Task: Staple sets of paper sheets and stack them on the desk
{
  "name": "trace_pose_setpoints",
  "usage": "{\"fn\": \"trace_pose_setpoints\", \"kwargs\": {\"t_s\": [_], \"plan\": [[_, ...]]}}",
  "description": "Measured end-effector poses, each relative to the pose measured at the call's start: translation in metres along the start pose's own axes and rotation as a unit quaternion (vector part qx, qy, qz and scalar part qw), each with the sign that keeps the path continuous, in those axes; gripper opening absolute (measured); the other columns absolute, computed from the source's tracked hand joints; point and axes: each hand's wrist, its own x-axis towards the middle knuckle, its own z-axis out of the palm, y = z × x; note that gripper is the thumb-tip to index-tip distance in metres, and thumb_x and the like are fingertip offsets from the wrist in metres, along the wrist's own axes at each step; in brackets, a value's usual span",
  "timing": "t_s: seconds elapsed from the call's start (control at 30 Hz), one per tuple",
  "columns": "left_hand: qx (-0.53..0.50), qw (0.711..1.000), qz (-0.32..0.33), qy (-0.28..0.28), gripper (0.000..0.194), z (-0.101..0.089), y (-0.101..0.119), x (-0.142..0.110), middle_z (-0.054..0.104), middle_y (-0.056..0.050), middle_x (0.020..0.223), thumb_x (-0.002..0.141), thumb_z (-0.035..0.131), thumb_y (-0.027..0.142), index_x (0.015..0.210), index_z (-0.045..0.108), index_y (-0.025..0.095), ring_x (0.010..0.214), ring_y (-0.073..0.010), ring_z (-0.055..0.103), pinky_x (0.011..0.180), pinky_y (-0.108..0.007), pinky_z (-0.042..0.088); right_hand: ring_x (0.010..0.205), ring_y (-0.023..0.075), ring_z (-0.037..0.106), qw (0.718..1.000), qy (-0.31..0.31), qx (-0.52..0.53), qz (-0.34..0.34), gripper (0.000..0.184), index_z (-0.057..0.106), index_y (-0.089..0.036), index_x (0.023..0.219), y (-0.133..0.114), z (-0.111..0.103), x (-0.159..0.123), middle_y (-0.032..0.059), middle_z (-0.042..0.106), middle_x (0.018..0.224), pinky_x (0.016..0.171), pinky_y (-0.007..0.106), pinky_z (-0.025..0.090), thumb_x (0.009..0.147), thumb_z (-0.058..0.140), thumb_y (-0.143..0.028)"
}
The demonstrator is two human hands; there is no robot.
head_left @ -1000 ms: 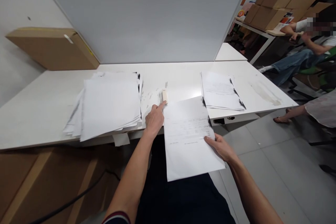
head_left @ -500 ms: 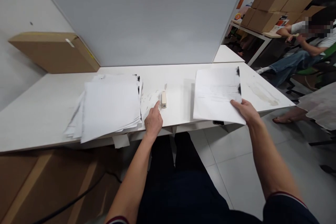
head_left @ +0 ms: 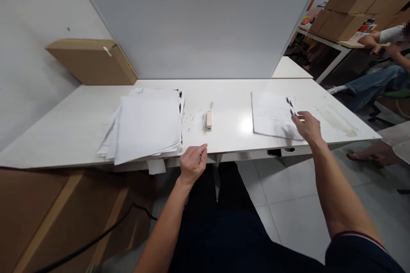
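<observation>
A small cream stapler (head_left: pixel 209 120) lies on the white desk, between two piles of paper. My left hand (head_left: pixel 193 164) is over the desk's front edge, just nearer than the stapler; its fingers are loosely curled, the thumb is apart, and nothing is in it. The right paper stack (head_left: pixel 272 115) rests flat on the desk, with black smudges along its right edge. Beside that edge my right hand (head_left: pixel 309 128) hovers with parted fingers, casting a shadow on the sheets. To the left lies a larger, uneven paper pile (head_left: pixel 149 123), its top sheet blank.
Behind the desk (head_left: pixel 230 94) stands a grey-white panel (head_left: pixel 205 21). A flat cardboard box (head_left: pixel 92 64) leans at the back left. Dark stains mark the desktop around the stapler. At the far right, a seated person (head_left: pixel 378 81) is by another table with stacked cartons (head_left: pixel 349 13).
The papers my right hand held up now lie on the desk, and that hand has let go. My left hand has drawn back from beside the stapler, its pointing finger now curled.
</observation>
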Motion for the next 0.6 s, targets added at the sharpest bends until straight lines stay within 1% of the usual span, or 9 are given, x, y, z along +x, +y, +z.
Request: {"fn": "trace_pose_setpoints", "kwargs": {"t_s": [0.07, 0.1, 0.13, 0.17, 0.27, 0.3, 0.37, 0.47, 0.6], "plan": [[0.058, 0.992, -0.059, 0.098, 0.013, -0.021, -0.007, -0.004, 0.066, -0.008, 0.082, 0.083, 0.052, 0.024, 0.09, 0.061, 0.017, 0.077, -0.0169, 0.061, 0.076, -0.032, 0.048, 0.074, 0.021, 0.062, 0.998, -0.02, 0.049, -0.035, 0.038, 0.06, -0.016, 0.107, -0.015, 0.005, -0.03, 0.0108, 0.068, 0.091, 0.072, 0.035, 0.046, 0.079, 0.052, -0.04], [0.09, 0.983, -0.086, 0.132, 0.013, -0.03, -0.011, -0.004, 0.066, -0.008, 0.084, 0.083, 0.053, 0.024, 0.09, 0.06, 0.017, 0.082, -0.0183, 0.06, 0.08, -0.035, 0.046, 0.073, 0.0202, 0.062, 0.996, -0.032, 0.071, -0.05, 0.036, 0.061, -0.017, 0.106, -0.024, 0.009, -0.047, 0.0097, 0.068, 0.089, 0.071, 0.034, 0.046, 0.08, 0.052, -0.041], [0.116, 0.978, -0.1, 0.139, 0.016, -0.039, -0.017, -0.003, 0.065, -0.009, 0.089, 0.082, 0.054, 0.026, 0.094, 0.059, 0.017, 0.088, -0.0198, 0.059, 0.085, -0.037, 0.044, 0.07, 0.0198, 0.062, 0.993, -0.047, 0.093, -0.061, 0.036, 0.061, -0.017, 0.104, -0.032, 0.013, -0.063, 0.0089, 0.068, 0.086, 0.069, 0.032, 0.046, 0.081, 0.051, -0.042], [0.136, 0.977, -0.108, 0.127, 0.021, -0.047, -0.023, -0.001, 0.064, -0.01, 0.093, 0.081, 0.055, 0.027, 0.098, 0.059, 0.016, 0.094, -0.0213, 0.057, 0.089, -0.039, 0.042, 0.068, 0.0195, 0.062, 0.988, -0.069, 0.116, -0.069, 0.036, 0.061, -0.018, 0.104, -0.04, 0.017, -0.08, 0.0081, 0.068, 0.082, 0.066, 0.031, 0.046, 0.082, 0.051, -0.044], [0.176, 0.975, -0.133, 0.025, 0.029, -0.059, -0.036, 0.007, 0.06, -0.011, 0.105, 0.08, 0.056, 0.031, 0.106, 0.059, 0.018, 0.104, -0.0245, 0.052, 0.093, -0.041, 0.038, 0.065, 0.0201, 0.062, 0.974, -0.128, 0.171, -0.075, 0.039, 0.062, -0.017, 0.102, -0.06, 0.031, -0.122, 0.0068, 0.067, 0.073, 0.062, 0.03, 0.046, 0.083, 0.049, -0.049], [0.186, 0.972, -0.143, -0.007, 0.03, -0.06, -0.038, 0.009, 0.059, -0.01, 0.107, 0.079, 0.056, 0.031, 0.107, 0.059, 0.019, 0.105, -0.0252, 0.051, 0.093, -0.04, 0.038, 0.066, 0.0205, 0.063, 0.969, -0.141, 0.187, -0.076, 0.039, 0.062, -0.017, 0.102, -0.065, 0.036, -0.133, 0.0067, 0.067, 0.073, 0.062, 0.031, 0.046, 0.083, 0.049, -0.049], [0.204, 0.964, -0.161, -0.052, 0.032, -0.06, -0.04, 0.012, 0.058, -0.009, 0.11, 0.079, 0.056, 0.032, 0.109, 0.06, 0.021, 0.105, -0.0264, 0.05, 0.09, -0.04, 0.038, 0.07, 0.0208, 0.065, 0.96, -0.159, 0.215, -0.084, 0.037, 0.061, -0.018, 0.101, -0.074, 0.043, -0.151, 0.0075, 0.067, 0.079, 0.066, 0.031, 0.047, 0.084, 0.048, -0.047], [0.224, 0.956, -0.174, -0.076, 0.036, -0.057, -0.04, 0.013, 0.057, -0.01, 0.11, 0.079, 0.054, 0.034, 0.113, 0.059, 0.021, 0.101, -0.0274, 0.05, 0.086, -0.039, 0.039, 0.073, 0.0203, 0.066, 0.949, -0.17, 0.248, -0.092, 0.033, 0.06, -0.019, 0.102, -0.083, 0.05, -0.167, 0.008, 0.067, 0.091, 0.069, 0.031, 0.047, 0.086, 0.047, -0.045], [0.219, 0.956, -0.18, -0.073, 0.033, -0.055, -0.045, 0.015, 0.059, -0.01, 0.106, 0.083, 0.048, 0.034, 0.11, 0.062, 0.021, 0.098, -0.0269, 0.051, 0.084, -0.038, 0.04, 0.072, 0.0196, 0.067, 0.943, -0.164, 0.277, -0.082, 0.032, 0.059, -0.021, 0.102, -0.089, 0.053, -0.176, 0.0072, 0.067, 0.097, 0.069, 0.031, 0.047, 0.086, 0.047, -0.045]]}}
